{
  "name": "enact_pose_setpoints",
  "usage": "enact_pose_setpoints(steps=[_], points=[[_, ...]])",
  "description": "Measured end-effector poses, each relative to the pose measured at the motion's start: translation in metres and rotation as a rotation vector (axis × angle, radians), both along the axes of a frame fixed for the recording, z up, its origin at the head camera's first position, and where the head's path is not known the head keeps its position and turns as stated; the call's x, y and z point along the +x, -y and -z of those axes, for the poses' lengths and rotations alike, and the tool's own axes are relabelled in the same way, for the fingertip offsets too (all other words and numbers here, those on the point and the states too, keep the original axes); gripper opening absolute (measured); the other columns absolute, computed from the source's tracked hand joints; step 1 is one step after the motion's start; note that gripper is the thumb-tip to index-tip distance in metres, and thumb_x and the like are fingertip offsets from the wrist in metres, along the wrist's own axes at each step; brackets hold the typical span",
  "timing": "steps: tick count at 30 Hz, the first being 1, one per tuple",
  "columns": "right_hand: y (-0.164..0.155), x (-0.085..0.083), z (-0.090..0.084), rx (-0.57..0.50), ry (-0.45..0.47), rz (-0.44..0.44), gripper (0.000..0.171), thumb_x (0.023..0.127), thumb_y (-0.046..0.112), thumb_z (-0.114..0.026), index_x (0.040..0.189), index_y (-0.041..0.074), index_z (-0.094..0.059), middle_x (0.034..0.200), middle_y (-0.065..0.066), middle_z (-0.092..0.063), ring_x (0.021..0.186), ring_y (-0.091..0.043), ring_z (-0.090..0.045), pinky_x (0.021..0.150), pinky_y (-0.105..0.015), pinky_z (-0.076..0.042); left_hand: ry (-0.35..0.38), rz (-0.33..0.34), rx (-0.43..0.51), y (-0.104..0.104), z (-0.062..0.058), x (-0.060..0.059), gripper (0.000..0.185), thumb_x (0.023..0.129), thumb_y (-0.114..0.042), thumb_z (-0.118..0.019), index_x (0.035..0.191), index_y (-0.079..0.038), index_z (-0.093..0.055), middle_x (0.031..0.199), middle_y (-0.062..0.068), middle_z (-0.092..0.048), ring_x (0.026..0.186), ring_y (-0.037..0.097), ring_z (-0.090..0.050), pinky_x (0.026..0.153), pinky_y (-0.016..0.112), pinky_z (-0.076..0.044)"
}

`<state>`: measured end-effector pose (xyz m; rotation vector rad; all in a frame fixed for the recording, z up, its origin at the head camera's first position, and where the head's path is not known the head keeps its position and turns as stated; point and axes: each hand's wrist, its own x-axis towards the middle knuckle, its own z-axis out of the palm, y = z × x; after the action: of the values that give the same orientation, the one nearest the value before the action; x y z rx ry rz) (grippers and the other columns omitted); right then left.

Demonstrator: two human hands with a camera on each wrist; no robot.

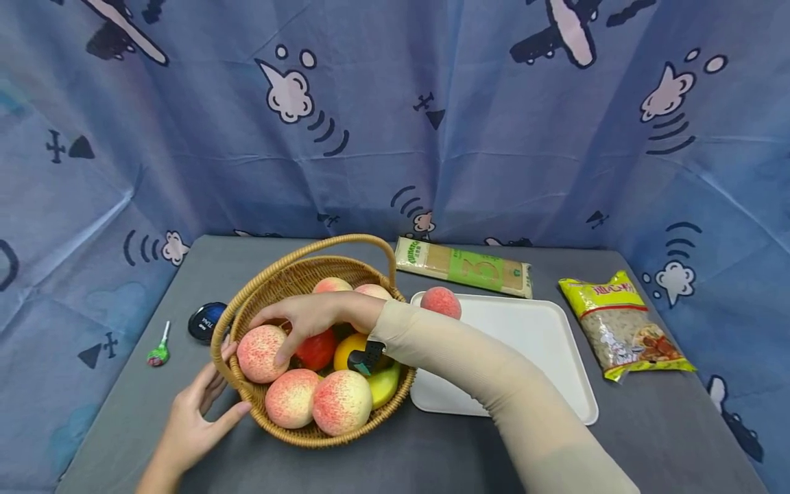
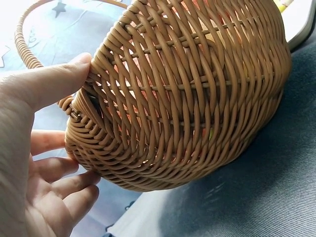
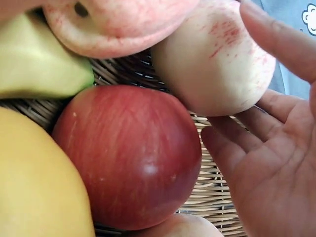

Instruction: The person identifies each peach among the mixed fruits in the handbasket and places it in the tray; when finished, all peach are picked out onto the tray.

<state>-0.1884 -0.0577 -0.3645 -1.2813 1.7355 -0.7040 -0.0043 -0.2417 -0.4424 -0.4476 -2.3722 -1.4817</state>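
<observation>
A red-speckled peach (image 1: 262, 357) is held inside a wicker basket (image 1: 290, 280).
The peach, round and cream-coloured, is densely flecked with pinkish red (a paler side, marked by a small red patch, is shown in the right wrist view), and is pinched between the thumb and fingers of the right hand (image 1: 311, 313) at the basket's left end, near a glossy red apple (image 3: 131, 155). The tan, woven basket, topped by an arched handle (image 1: 308, 248), is gripped at its left rim by the left hand's (image 1: 196, 410) thumb and fingers.
</observation>
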Motion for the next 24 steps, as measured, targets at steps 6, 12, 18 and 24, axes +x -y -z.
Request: enact_pose_setpoints(steps=[6, 12, 18, 24], points=[[0.007, -0.001, 0.003, 0.003, -0.073, -0.029, 0.072, 0.079, 0.031, -0.077, 0.141, 0.015, -0.044, 0.129, 0.006, -0.053, 0.109, -0.001, -0.051, 0.095, -0.009, -0.042, 0.004, -0.004, 0.009, -0.001, 0.000, 0.000, 0.084, 0.065, 0.022, -0.071, 0.141, 0.007, -0.037, 0.150, 0.012, -0.038, 0.132, 0.001, -0.041, 0.103, 0.011, -0.040], [0.004, -0.001, 0.000, -0.030, -0.091, -0.010, 0.066, 0.077, 0.031, -0.078, 0.136, 0.018, -0.049, 0.123, 0.009, -0.056, 0.105, -0.001, -0.053, 0.090, -0.010, -0.045, -0.023, -0.001, 0.011, -0.002, 0.002, 0.000, 0.085, 0.065, 0.021, -0.072, 0.142, 0.006, -0.037, 0.150, 0.001, -0.038, 0.131, 0.000, -0.043, 0.102, 0.010, -0.040], [-0.010, 0.000, -0.018, -0.117, 0.020, 0.088, 0.066, 0.075, 0.027, -0.081, 0.133, 0.020, -0.051, 0.119, 0.010, -0.058, 0.104, -0.004, -0.056, 0.090, -0.016, -0.050, -0.096, -0.008, 0.063, -0.005, 0.003, 0.000, 0.086, 0.061, 0.020, -0.074, 0.139, 0.011, -0.038, 0.145, -0.006, -0.043, 0.125, 0.000, -0.048, 0.099, 0.010, -0.042], [-0.038, 0.004, -0.046, -0.242, -0.085, 0.110, 0.069, 0.077, 0.027, -0.079, 0.137, 0.016, -0.048, 0.127, 0.005, -0.055, 0.110, -0.004, -0.053, 0.097, -0.016, -0.047, -0.048, -0.027, 0.023, -0.004, 0.003, 0.002, 0.086, 0.064, 0.021, -0.073, 0.141, 0.007, -0.037, 0.148, -0.003, -0.041, 0.129, 0.000, -0.045, 0.100, 0.009, -0.041]])
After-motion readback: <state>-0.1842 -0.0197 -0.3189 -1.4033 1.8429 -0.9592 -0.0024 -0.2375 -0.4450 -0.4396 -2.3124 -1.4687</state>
